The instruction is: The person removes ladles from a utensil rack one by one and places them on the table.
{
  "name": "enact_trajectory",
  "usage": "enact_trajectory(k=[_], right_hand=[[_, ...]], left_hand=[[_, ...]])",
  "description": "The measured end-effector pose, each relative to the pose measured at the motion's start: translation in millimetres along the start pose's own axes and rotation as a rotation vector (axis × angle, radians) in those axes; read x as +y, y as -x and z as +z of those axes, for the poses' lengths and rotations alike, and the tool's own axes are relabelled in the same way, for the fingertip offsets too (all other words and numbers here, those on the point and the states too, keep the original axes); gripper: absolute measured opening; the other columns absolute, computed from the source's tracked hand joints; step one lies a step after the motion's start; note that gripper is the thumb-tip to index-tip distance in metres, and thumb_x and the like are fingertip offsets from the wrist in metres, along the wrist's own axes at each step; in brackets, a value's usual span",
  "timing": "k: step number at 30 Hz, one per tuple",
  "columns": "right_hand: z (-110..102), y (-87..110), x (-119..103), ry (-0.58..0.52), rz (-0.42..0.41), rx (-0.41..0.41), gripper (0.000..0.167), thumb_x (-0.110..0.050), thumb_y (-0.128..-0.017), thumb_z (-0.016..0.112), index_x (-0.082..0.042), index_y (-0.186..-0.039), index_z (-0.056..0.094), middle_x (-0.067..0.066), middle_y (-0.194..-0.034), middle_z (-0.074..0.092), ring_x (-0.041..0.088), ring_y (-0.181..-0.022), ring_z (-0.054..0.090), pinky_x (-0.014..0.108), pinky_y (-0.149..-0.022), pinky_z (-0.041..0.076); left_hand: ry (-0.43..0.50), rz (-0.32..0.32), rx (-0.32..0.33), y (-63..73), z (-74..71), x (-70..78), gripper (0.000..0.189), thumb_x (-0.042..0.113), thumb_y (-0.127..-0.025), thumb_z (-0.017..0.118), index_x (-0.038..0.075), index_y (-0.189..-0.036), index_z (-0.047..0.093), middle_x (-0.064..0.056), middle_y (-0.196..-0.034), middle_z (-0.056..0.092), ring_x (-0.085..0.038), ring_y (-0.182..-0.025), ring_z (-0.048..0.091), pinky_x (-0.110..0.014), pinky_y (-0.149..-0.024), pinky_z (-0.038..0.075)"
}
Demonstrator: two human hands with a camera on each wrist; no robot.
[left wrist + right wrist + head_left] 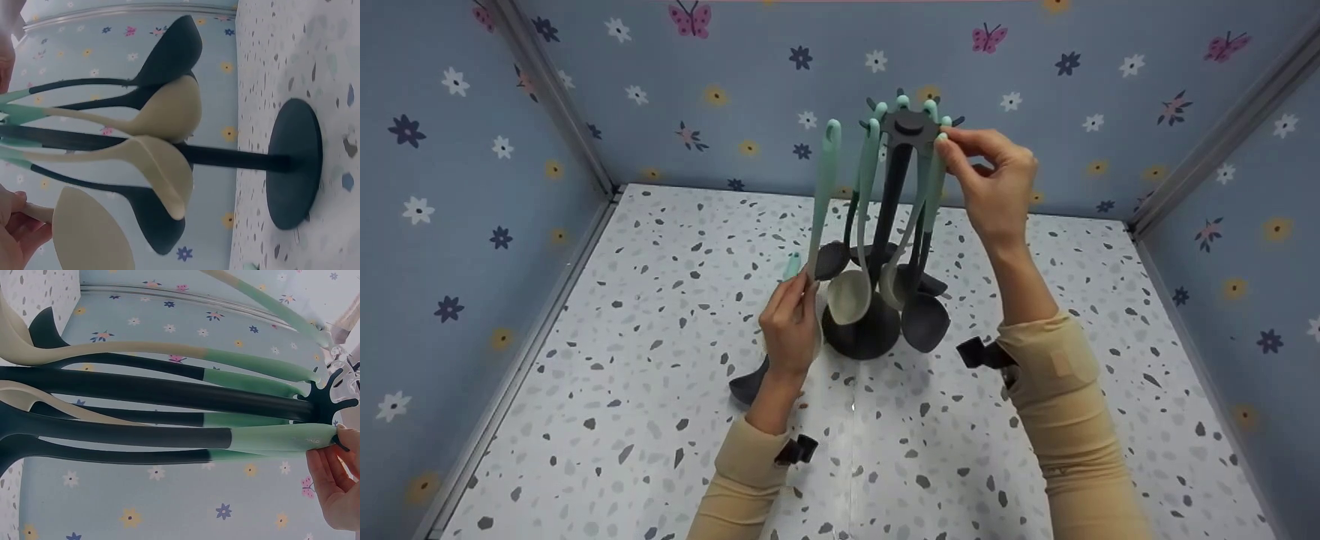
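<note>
A black utensil stand (892, 202) with a hooked top (910, 126) holds several mint-handled utensils, some with cream heads and some with black. My right hand (997, 172) pinches the top of the mint handle of a black ladle (926, 322) right at a hook; its head hangs low on the stand's right. Left of the stand, my left hand (787, 330) grips the lower neck of a cream utensil (90, 236) with a broad rounded head. Its mint handle (827, 165) points upward, apart from the hooks. In the head view, this hand hides most of the cream head.
Behind my left hand, another black-headed utensil (748, 386) lies on the speckled white table (660, 450), partly covered. The stand's round base (862, 337) rests mid-table. Blue flowered panels (697, 112) enclose the back and both sides.
</note>
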State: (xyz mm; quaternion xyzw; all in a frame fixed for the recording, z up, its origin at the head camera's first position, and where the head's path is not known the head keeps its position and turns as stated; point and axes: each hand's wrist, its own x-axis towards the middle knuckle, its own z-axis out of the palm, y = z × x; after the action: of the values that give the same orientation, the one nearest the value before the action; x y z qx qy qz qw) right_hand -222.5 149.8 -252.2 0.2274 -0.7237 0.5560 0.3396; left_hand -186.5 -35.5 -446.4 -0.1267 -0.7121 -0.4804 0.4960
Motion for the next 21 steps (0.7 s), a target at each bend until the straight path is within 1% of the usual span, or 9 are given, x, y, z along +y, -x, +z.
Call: enact_trajectory(k=[3, 5, 6, 9, 13, 15, 21], right_hand=[[-0.7, -0.4, 0.5, 0.000, 0.000, -0.006, 0.015, -0.001, -0.081, 0.062, 0.012, -0.089, 0.064, 0.013, -0.080, 0.065, 0.015, -0.071, 0.061, 0.025, -0.062, 0.050], [-0.5, -0.3, 0.4, 0.003, 0.000, -0.009, 0.015, -0.001, -0.081, 0.062, 0.012, -0.089, 0.064, 0.013, -0.081, 0.065, 0.015, -0.071, 0.061, 0.025, -0.062, 0.050], [-0.3, -0.3, 0.3, 0.006, -0.001, -0.011, 0.016, -0.001, -0.081, 0.062, 0.012, -0.089, 0.064, 0.013, -0.081, 0.065, 0.015, -0.071, 0.061, 0.025, -0.062, 0.050], [-0.4, -0.1, 0.0, 0.008, -0.001, -0.012, 0.016, -0.002, -0.081, 0.062, 0.012, -0.089, 0.064, 0.013, -0.081, 0.065, 0.014, -0.071, 0.061, 0.025, -0.062, 0.050], [-0.5, 0.2, -0.2, 0.012, -0.001, -0.012, 0.015, -0.001, -0.081, 0.062, 0.012, -0.089, 0.064, 0.013, -0.081, 0.065, 0.014, -0.071, 0.061, 0.025, -0.062, 0.050], [-0.6, 0.2, -0.2, 0.013, -0.001, -0.010, 0.015, -0.001, -0.081, 0.062, 0.012, -0.089, 0.064, 0.014, -0.081, 0.065, 0.014, -0.071, 0.061, 0.024, -0.062, 0.050], [0.0, 0.3, -0.3, 0.013, -0.001, -0.003, 0.014, 0.000, -0.081, 0.062, 0.012, -0.089, 0.064, 0.013, -0.080, 0.065, 0.013, -0.071, 0.060, 0.024, -0.061, 0.050]], left_hand=[[-0.036, -0.033, -0.015, 0.6, -7.5, -6.0, 0.020, -0.007, -0.078, 0.063, -0.010, -0.098, 0.063, -0.015, -0.083, 0.061, -0.020, -0.068, 0.060, -0.025, -0.058, 0.048], [-0.068, -0.068, -0.034, 1.4, -13.6, -10.0, 0.020, -0.006, -0.078, 0.063, -0.010, -0.097, 0.063, -0.015, -0.082, 0.061, -0.020, -0.066, 0.059, -0.027, -0.057, 0.048], [-0.084, -0.088, -0.048, 1.8, -16.7, -12.2, 0.020, -0.005, -0.078, 0.063, -0.009, -0.098, 0.063, -0.015, -0.082, 0.061, -0.020, -0.068, 0.059, -0.027, -0.058, 0.048], [-0.142, -0.144, -0.106, 2.3, -25.6, -17.5, 0.019, -0.002, -0.081, 0.061, -0.009, -0.099, 0.063, -0.015, -0.083, 0.061, -0.022, -0.069, 0.060, -0.029, -0.059, 0.049], [-0.249, -0.187, -0.189, 3.4, -35.9, -26.9, 0.020, -0.001, -0.082, 0.060, -0.008, -0.100, 0.062, -0.016, -0.085, 0.061, -0.024, -0.071, 0.059, -0.033, -0.061, 0.048], [-0.300, -0.207, -0.219, 4.1, -40.0, -32.0, 0.020, -0.001, -0.081, 0.061, -0.008, -0.100, 0.063, -0.017, -0.084, 0.061, -0.025, -0.071, 0.059, -0.034, -0.061, 0.048], [-0.415, -0.290, -0.303, 6.5, -49.5, -48.3, 0.019, -0.001, -0.082, 0.060, -0.008, -0.100, 0.063, -0.018, -0.081, 0.060, -0.031, -0.071, 0.059, -0.040, -0.062, 0.047]])
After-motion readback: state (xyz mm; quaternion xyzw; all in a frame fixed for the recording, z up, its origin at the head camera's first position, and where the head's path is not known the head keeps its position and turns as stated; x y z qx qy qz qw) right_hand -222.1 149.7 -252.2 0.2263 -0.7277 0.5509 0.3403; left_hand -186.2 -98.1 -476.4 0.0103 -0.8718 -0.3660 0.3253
